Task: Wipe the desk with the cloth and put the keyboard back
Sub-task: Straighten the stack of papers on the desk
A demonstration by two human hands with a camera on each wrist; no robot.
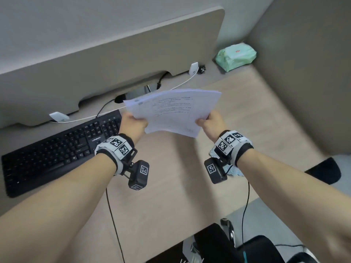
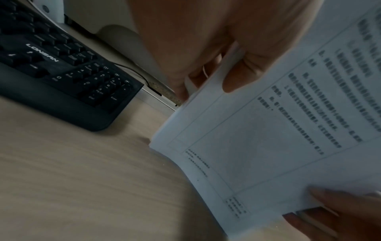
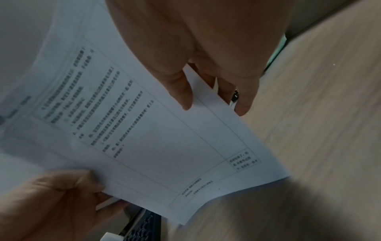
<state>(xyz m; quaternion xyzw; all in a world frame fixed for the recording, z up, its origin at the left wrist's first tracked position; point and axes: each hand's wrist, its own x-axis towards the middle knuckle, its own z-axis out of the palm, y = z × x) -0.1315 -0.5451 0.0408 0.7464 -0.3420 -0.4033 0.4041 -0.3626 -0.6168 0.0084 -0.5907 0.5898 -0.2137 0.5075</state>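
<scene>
Both my hands hold a stack of printed white papers (image 1: 174, 111) up above the wooden desk (image 1: 167, 196). My left hand (image 1: 133, 124) pinches its left edge, thumb on top (image 2: 243, 73). On the stack's right edge my right hand (image 1: 210, 123) pinches likewise, thumb over the sheet (image 3: 183, 91). The black keyboard (image 1: 57, 150) lies on the desk to the left, angled, close to my left hand; its number pad corner (image 2: 115, 91) shows in the left wrist view. A bit of light blue cloth (image 1: 234, 172) peeks out on the desk under my right wrist, mostly hidden.
A green pack of wipes (image 1: 235, 56) sits in the far right corner. Two white chargers (image 1: 193, 68) (image 1: 58, 117) joined by a white cable lie along the beige partition (image 1: 114, 63). A black chair arm (image 1: 322, 170) is at the right, off the desk.
</scene>
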